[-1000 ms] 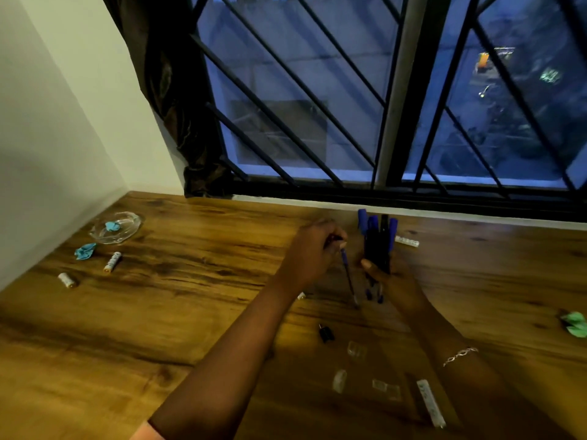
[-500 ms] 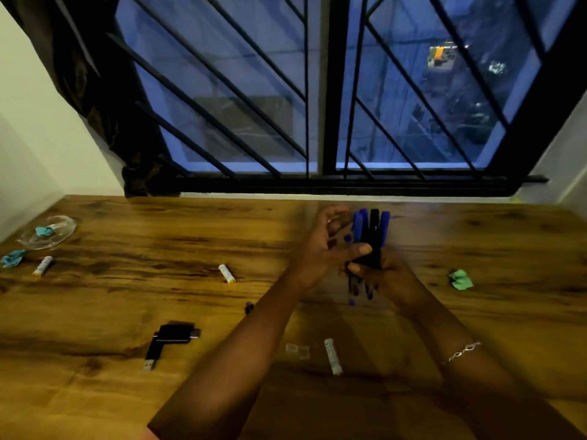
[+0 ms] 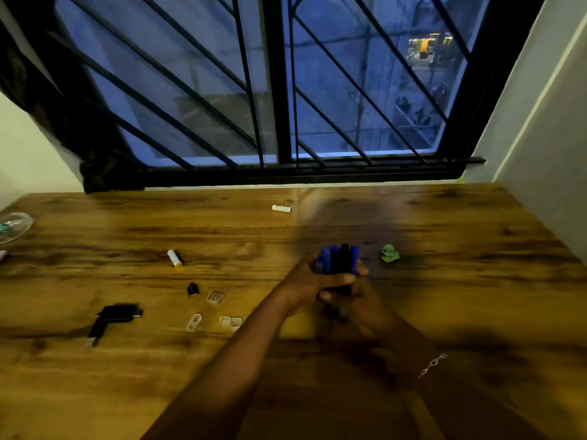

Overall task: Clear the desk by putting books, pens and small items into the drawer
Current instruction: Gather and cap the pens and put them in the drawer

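A bundle of pens (image 3: 340,258) with blue and black caps stands upright above the wooden desk (image 3: 476,281), right of centre. My left hand (image 3: 313,277) wraps around the bundle from the left. My right hand (image 3: 355,296) grips the same pens from below and behind, its wrist wearing a thin bracelet. The pens' lower ends are hidden by my fingers. No drawer and no books are in view.
Loose on the desk: a green crumpled scrap (image 3: 390,253), two batteries (image 3: 174,258) (image 3: 281,208), a black USB adapter (image 3: 112,319), a small black plug (image 3: 192,289), several clear caps (image 3: 215,296), a glass dish (image 3: 14,225) at far left. A barred window is behind, a wall at right.
My left hand has closed around the pen bundle, joining the right hand. The view has swung to the right and tilted, so the desk items sit further left.
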Demonstrator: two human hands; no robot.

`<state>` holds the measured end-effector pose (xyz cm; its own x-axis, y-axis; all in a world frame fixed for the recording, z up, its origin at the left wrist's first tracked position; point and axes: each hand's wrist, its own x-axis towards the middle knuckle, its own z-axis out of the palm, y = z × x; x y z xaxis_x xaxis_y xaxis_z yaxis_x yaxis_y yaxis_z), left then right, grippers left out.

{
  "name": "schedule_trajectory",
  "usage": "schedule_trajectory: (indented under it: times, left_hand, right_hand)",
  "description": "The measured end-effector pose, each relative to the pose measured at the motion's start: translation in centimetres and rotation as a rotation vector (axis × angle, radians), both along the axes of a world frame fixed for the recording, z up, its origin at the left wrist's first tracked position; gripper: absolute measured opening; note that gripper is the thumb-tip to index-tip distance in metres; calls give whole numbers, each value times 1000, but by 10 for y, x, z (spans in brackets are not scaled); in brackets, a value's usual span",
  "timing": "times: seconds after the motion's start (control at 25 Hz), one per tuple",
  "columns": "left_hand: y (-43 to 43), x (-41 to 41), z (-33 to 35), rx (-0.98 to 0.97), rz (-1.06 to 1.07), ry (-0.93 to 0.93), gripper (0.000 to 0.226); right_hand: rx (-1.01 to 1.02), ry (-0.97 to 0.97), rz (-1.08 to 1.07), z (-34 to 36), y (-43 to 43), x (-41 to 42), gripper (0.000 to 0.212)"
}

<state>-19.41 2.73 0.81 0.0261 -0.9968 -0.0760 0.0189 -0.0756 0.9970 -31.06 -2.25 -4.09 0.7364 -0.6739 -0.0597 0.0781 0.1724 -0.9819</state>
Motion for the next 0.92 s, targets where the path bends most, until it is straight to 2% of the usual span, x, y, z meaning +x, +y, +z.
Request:
schedule_trajectory:
  times: [0.08,0.2,0.36,0.44,0.52,0.6,0.72,0.8,0.84,0.92]
  left_hand:
    - [0,-7,5,12,23,44,25]
    - [3,-21,4,47,-20,43,31]
    - [5,-37,-3,108,-38,152,28]
    - [2,-45,-6,158,53,270,22]
    - [-4,-54,-16,237,169,347,22]
    - [-7,-63,-29,320,247,377,25]
    - [-16,-72,-41,438,323,439,24]
    - [-19,-75,-43,483,378,431,29]
    - [-21,-75,-47,502,421,408,35]
    - [-24,-79,-56,500,522,324,44]
  right_hand:
    - [21,-54,47,5,-2,-8,56]
    - [-56,-4,83,6,1,-27,22]
    - [-2,45,115,-5,8,-41,25]
    - [165,42,114,-6,5,-46,30]
    - [419,110,141,-6,1,-54,34]
    - [483,189,149,-7,-2,-63,27]
    - [348,297,95,-9,-8,-74,40]
    - [248,399,61,-8,-10,-80,34]
    - [111,511,28,-5,-8,-82,25]
    - [-303,767,-46,-1,-4,-87,20]
